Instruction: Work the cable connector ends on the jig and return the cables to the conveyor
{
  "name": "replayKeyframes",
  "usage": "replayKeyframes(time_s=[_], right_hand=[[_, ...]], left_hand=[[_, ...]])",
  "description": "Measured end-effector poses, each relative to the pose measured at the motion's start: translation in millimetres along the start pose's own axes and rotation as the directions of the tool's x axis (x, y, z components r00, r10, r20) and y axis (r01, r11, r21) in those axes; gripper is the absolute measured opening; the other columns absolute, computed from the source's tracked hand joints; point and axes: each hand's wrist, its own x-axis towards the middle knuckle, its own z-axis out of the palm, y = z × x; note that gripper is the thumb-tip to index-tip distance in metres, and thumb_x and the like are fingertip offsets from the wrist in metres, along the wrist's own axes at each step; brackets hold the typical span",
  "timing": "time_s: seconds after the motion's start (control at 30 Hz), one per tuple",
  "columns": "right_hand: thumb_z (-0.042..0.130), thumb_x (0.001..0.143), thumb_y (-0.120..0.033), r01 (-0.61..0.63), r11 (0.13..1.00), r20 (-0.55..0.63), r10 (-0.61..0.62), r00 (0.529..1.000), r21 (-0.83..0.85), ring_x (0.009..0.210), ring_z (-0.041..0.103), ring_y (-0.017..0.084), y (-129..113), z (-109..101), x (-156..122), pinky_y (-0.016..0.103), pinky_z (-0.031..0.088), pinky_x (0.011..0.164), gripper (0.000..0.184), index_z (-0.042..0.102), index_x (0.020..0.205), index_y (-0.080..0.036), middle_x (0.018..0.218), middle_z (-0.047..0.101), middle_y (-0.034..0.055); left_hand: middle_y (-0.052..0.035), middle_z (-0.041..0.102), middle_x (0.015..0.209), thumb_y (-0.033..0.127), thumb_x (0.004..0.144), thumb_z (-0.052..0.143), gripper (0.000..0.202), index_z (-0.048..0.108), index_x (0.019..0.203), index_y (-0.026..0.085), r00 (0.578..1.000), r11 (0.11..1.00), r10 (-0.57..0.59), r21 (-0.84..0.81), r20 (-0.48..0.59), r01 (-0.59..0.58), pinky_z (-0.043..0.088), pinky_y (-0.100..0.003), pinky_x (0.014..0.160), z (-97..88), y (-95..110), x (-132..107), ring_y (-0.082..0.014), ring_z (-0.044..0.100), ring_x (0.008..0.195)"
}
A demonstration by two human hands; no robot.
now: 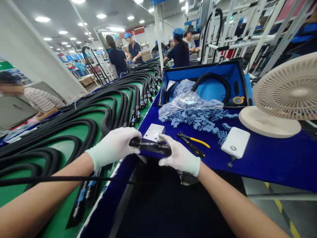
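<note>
Between my two gloved hands lies a black hose connector (153,147) with a metal spring near its right end. My left hand (121,142) grips its left end, where the fingers wrap round it. At the spring end, my right hand (177,153) holds it with the thumb below and the fingers above. Just behind the connector sits a white block with holes (155,131) on the blue table. To the right of my right hand lie pliers (194,142) with yellow and black handles. A heap of small blue-grey clips (198,119) spreads behind them.
Many black hoses (106,115) cover the green conveyor (66,145) at left. A blue bin (210,86) with a hose and plastic wrap stands behind the clips. At right are a white device (235,142) and a fan (289,89). Several people work farther off.
</note>
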Motion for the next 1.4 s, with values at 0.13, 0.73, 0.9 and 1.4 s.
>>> replayKeyframes(time_s=[0.13,0.73,0.9,1.4], right_hand=[[0.069,0.078,-0.011,-0.032,0.995,-0.016,0.031,0.999,-0.097,0.095,0.069,0.021,3,12,-6,0.036,0.052,0.091,0.046,0.066,0.122,-0.022,0.109,0.073,0.0034],[0.056,0.084,-0.022,-0.376,0.666,-0.292,0.24,0.926,-0.645,0.072,0.06,0.019,28,-71,-24,0.03,0.043,0.065,0.01,0.063,0.084,-0.016,0.08,0.065,0.0062],[0.054,0.075,-0.004,-0.04,0.933,-0.083,0.01,0.996,-0.357,0.092,0.067,0.022,3,-58,-13,0.033,0.052,0.084,0.036,0.068,0.104,-0.018,0.102,0.072,0.006],[0.053,0.084,-0.004,0.308,0.915,0.106,-0.29,0.951,-0.259,0.119,0.06,0.024,-26,-34,3,0.04,0.046,0.108,0.044,0.066,0.122,-0.022,0.123,0.067,0.0086]], left_hand=[[-0.0031,0.071,0.109,0.033,0.087,0.071,0.011,0.075,0.093,0.024,0.992,0.968,0.105,-0.238,0.073,-0.085,0.049,-0.031,0.095,4.2,12,6,-0.0209,0.066,0.102],[0.0005,0.073,0.126,0.038,0.096,0.051,0.041,0.07,0.13,0.025,0.955,0.738,-0.295,-0.628,0.027,0.245,0.048,-0.036,0.104,41.9,51,35,-0.0257,0.067,0.117],[-0.0008,0.074,0.125,0.045,0.094,0.055,0.043,0.073,0.126,0.022,0.936,0.641,-0.35,-0.72,0.035,0.266,0.05,-0.035,0.103,31.5,48,44,-0.0278,0.068,0.116],[0.0023,0.077,0.116,0.045,0.093,0.057,0.039,0.076,0.12,0.025,0.943,0.699,-0.331,-0.68,-0.033,0.221,0.051,-0.033,0.096,25.1,54,40,-0.0255,0.07,0.108]])
